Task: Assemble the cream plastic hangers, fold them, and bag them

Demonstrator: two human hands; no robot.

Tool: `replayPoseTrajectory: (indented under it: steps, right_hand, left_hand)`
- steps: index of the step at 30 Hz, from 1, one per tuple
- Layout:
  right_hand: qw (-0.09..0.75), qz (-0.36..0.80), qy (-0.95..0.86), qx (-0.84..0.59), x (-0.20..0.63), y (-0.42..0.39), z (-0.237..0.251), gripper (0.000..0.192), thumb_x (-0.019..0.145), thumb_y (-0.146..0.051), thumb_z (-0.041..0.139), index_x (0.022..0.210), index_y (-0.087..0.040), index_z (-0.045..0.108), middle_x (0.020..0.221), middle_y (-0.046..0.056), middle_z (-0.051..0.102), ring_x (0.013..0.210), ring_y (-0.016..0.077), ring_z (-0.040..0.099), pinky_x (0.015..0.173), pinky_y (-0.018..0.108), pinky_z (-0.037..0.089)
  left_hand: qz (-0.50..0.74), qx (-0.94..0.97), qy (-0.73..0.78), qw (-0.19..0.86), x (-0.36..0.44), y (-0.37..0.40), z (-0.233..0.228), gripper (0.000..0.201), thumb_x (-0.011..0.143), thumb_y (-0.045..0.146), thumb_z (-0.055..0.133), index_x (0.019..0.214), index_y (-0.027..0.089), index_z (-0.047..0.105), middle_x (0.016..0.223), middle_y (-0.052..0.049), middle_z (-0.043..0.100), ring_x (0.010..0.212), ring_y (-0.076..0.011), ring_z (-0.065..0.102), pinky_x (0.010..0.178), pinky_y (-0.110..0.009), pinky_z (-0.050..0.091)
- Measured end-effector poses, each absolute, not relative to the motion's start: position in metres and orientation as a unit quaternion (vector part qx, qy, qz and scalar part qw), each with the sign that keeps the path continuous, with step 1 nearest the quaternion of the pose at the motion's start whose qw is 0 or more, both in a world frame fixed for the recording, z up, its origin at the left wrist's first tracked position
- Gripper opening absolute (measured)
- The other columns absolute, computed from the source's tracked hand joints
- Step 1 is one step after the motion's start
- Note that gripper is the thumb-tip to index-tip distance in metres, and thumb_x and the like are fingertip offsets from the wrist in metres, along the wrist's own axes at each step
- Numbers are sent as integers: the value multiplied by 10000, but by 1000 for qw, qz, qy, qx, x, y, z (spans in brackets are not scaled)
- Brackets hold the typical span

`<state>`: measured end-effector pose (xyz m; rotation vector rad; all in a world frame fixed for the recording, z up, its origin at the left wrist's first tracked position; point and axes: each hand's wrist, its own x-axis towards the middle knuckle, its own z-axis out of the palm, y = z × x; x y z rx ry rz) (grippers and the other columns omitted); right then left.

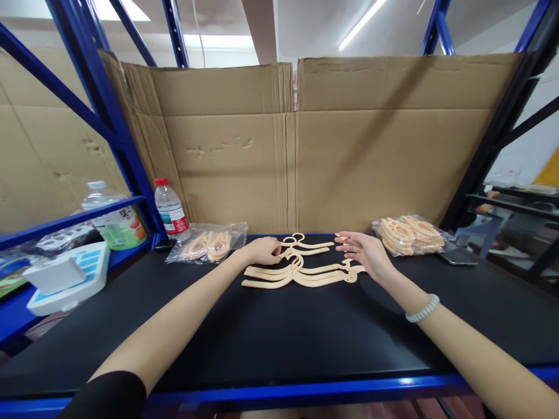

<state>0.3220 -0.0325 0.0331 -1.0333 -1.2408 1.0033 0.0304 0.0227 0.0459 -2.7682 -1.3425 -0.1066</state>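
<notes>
Several beige, curved strips (274, 284) lie in a row across the middle of the black tabletop, with thin loops standing at their centres. Their exact kind does not show. My left hand (263, 251) is closed, its fingers curled at the left end of one strip near the back of the row. My right hand (365, 251) hovers by the right ends, fingers stretched and slightly apart. A small beige piece (340, 237) shows beside its fingertips; whether they touch is unclear. Below that hand are small curled beige pieces (350, 276).
Clear plastic bags of beige parts, a left bag (207, 243) and a right bag (410, 234), lie toward the back. A phone (457, 256) is beside the right one. A red-capped bottle (171, 210) stands at left, near a white device (72, 276). Cardboard (227, 169) walls the back.
</notes>
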Motion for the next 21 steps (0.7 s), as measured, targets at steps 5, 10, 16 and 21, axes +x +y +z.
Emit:
replayPoseTrajectory:
  steps: [5,10,16,21]
  right_hand:
    - [587,502,-483,-413,317,-42,32,224,789,-326,647,925,-152,687,992,125,717,774,183,692,607,250,536]
    - [591,531,-456,-400,323,-47,21,308,585,-279,838,819,-151,684,883,84,725,630,102,623,529,183,494]
    - [631,545,-411,-369,328,-47,20,440,451,-218,918,673,-183,539,745,39,712,651,126,652,591,196,548]
    - [624,535,-426,-378,331,-45,19,477,514,-207,897,899,-162,619,753,40,694,687,165,682,660,239,583]
  left_hand:
    - [-80,-878,-470,31,29,20,47,122,845,236,483,794,169,571,746,-61,664,692,-203,631,618,-269,430]
    - [-170,-854,-491,37,23,7,56,120,919,239,434,918,164,527,767,-74,665,711,-228,645,629,-291,439]
    - [-272,-842,-465,30,23,-39,54,52,926,213,461,945,190,504,891,-50,666,793,-188,643,699,-272,465]
    - [-353,-837,-418,19,21,-60,33,110,907,220,502,1002,197,553,905,-34,665,793,-167,646,703,-253,482]
